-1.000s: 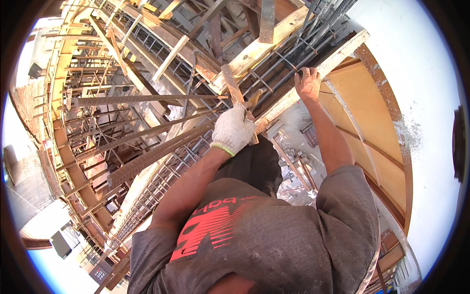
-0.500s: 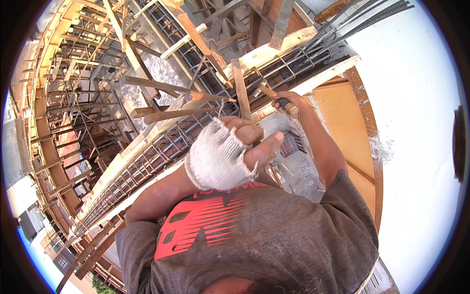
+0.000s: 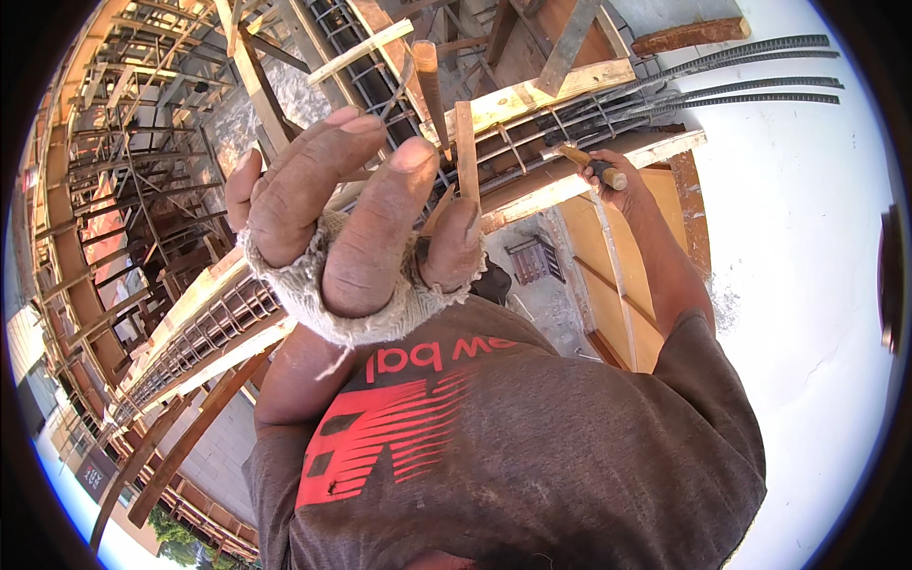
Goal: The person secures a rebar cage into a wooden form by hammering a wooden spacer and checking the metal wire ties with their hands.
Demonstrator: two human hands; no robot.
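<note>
My left hand (image 3: 356, 233), in a white knit glove with its fingertips bare, is raised close to the camera. Its fingers are apart and slightly bent, with nothing seen in them. Farther out on the right, my right hand (image 3: 600, 167) is closed round the wooden handle of a hammer (image 3: 573, 155). The hammer's head end is small and hard to make out; it lies over the timber edge board (image 3: 608, 171) beside the rebar cage (image 3: 513, 147). Behind my left hand a short upright wooden batten (image 3: 466, 152) stands against the formwork.
Long rebars (image 3: 750, 66) stick out over the white wall (image 3: 788, 237) on the right. Slanted planks and a wooden post (image 3: 429, 85) rise ahead. A lower floor with timber framing (image 3: 123, 199) drops away at left. Below the edge board are an orange-brown panel (image 3: 608, 252) and a grille (image 3: 535, 259).
My left hand has come up toward the camera and its fingers have spread. My right hand, still holding the hammer, has shifted right and outward. The view has turned slightly.
</note>
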